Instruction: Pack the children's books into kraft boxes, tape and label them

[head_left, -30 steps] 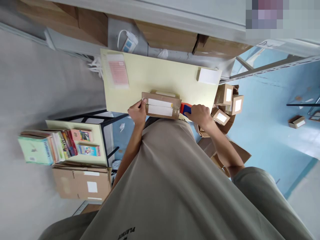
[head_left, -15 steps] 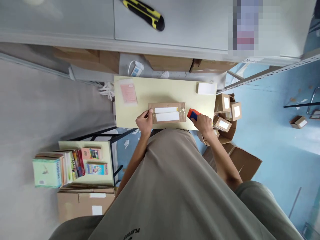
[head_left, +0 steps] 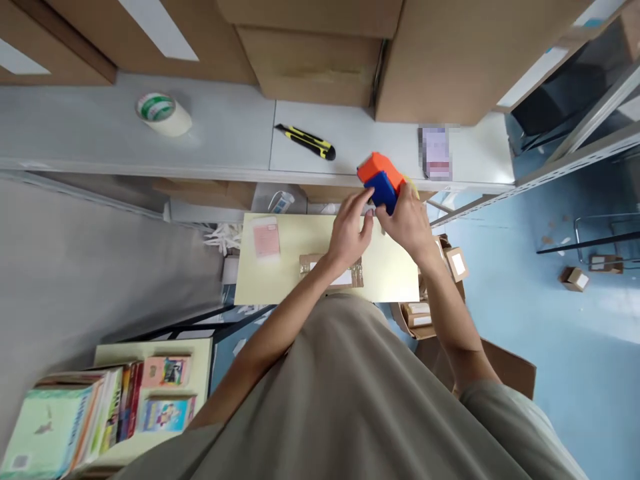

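Observation:
My right hand (head_left: 409, 223) is closed round an orange and blue tape dispenser (head_left: 383, 190), raised above the table near the shelf's front edge. Beside it, my left hand (head_left: 350, 233) has its fingers spread, with the fingertips at the blue part; whether they touch it is hard to tell. Below my left forearm, a flat cardboard parcel (head_left: 357, 275) with white labels and clear tape lies on the pale yellow table (head_left: 285, 287), partly covered by that arm.
On the grey shelf (head_left: 220, 140) are a tape roll (head_left: 173, 120), a yellow-black box cutter (head_left: 307, 141) and large cartons (head_left: 310, 67). A pink slip (head_left: 266, 239) lies on the table. Books (head_left: 65, 413) stand lower left; small boxes (head_left: 456, 263) sit at the right.
My right hand has lifted the tape dispenser from beside the parcel up towards the shelf. My left hand has left the parcel and come to the dispenser. The view has tilted up, showing more shelf.

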Motion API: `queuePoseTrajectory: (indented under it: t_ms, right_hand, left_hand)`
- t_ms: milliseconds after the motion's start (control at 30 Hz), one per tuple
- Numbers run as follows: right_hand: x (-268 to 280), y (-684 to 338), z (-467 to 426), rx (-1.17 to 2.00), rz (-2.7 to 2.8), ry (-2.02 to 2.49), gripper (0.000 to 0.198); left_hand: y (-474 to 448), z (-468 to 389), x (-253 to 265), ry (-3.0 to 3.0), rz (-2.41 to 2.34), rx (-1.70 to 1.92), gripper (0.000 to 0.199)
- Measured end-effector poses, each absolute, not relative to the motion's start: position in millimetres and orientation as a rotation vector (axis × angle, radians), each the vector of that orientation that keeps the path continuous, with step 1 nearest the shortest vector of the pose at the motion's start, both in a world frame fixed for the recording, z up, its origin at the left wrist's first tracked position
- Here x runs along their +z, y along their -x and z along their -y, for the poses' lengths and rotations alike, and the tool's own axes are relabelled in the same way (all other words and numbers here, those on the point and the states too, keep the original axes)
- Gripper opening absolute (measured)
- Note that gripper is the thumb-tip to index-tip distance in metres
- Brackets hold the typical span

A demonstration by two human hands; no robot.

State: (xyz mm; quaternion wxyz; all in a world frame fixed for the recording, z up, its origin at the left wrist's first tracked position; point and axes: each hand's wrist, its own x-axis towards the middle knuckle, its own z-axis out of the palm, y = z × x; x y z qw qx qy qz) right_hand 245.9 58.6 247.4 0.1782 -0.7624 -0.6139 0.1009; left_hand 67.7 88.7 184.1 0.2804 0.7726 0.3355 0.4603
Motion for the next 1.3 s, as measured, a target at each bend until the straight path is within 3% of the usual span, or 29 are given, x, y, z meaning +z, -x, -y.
queuePoseTrajectory:
  t_ms: [200,433,633,833,967,1100,1300]
  right_hand:
    - [246,-254,-161,0.007,1.857,1.869,0.045]
    - [219,-256,-207,0.011,1.942,2.133,0.059]
    - [182,-256,-125,0.058,1.874,2.057,0.068]
    - [121,-211,29,0.78,1.695,2.273,0.087]
    - [97,-183,67,1.085,1.567,2.449,0.074]
    - [80,-171,69,1.036,1.45,2.421,0.06]
    - [66,-176,77,1.032,1.389,2.222,0.057]
  left_hand:
    - [-105,-160,193,-1.978,-0.823,1.271,0.06]
    - [-58,-118,167,-1.963,-1.022,1.098,0.063]
    - [43,-49,89,-1.622,-1.5,0.899,0.057]
    - [103,20,55,-1.262,-1.821,0.468,0.036]
    - [89,31,67,-1.374,-1.816,0.25,0.034]
    - [77,23,73,-1.413,-1.959,0.197,0.037]
    - [90,19,76,-1.377,-1.832,0.32,0.044]
